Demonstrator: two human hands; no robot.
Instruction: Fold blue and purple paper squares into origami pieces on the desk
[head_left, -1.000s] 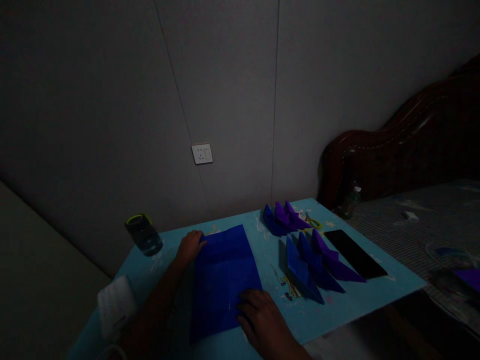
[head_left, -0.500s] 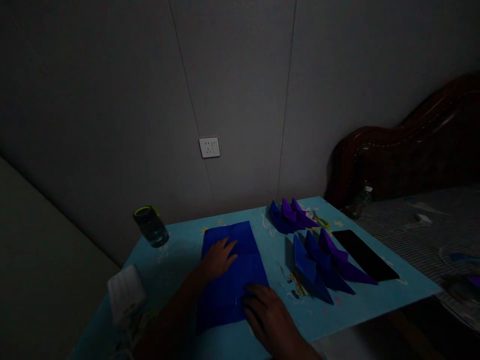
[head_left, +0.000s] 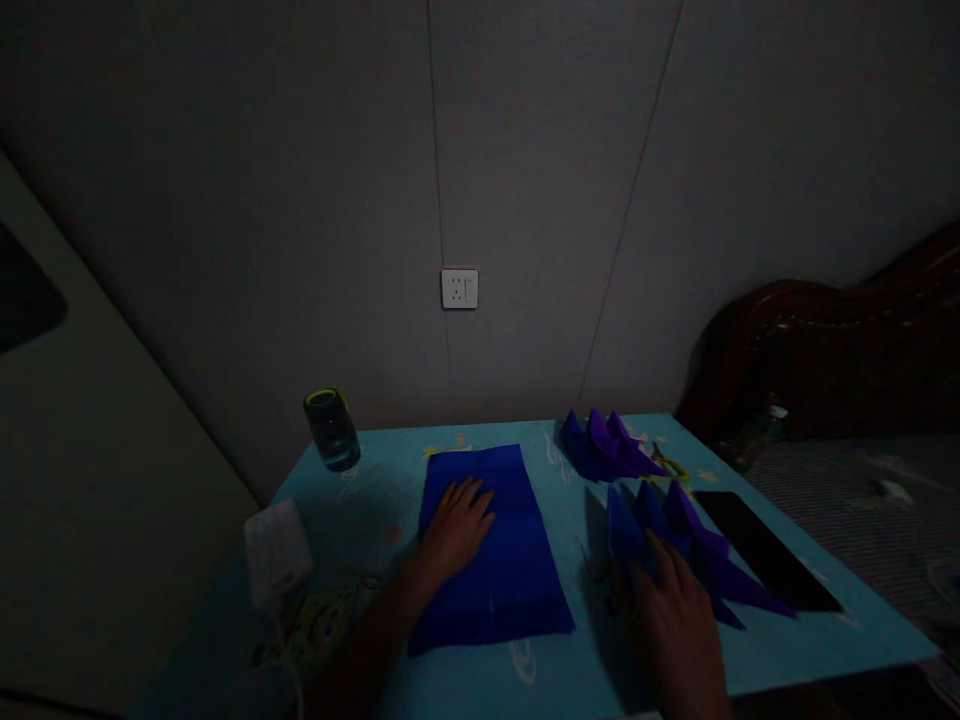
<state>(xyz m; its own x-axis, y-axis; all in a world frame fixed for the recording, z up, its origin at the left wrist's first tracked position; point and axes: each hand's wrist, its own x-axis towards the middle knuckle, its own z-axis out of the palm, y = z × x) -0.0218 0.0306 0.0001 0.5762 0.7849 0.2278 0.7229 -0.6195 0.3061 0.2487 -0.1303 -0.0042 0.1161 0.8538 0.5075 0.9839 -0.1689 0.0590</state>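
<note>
A dark blue sheet of paper (head_left: 517,560) lies flat on the table, with a crease across its near end. My left hand (head_left: 457,525) rests palm down on its upper left part, fingers stretched out. On the right, three folded paper boats stand side by side: a blue paper boat (head_left: 624,530), a darker blue one (head_left: 646,505) and a purple one (head_left: 724,572). My right hand (head_left: 675,615) is at the leftmost boat, its bent fingers closed about the side of the blue paper. The hand hides that boat's near end.
More blue and purple folded boats (head_left: 611,450) stand at the back right, beside yellow-handled scissors (head_left: 671,467). A black phone-like slab (head_left: 769,550) lies at right. At left are a water bottle (head_left: 332,430) and a white block with a cable (head_left: 277,552). The light-blue table (head_left: 382,455) nears the wall.
My right hand has left the sheet's near right side and moved right to the leftmost blue boat. My left hand stays on the sheet. The view has swung left.
</note>
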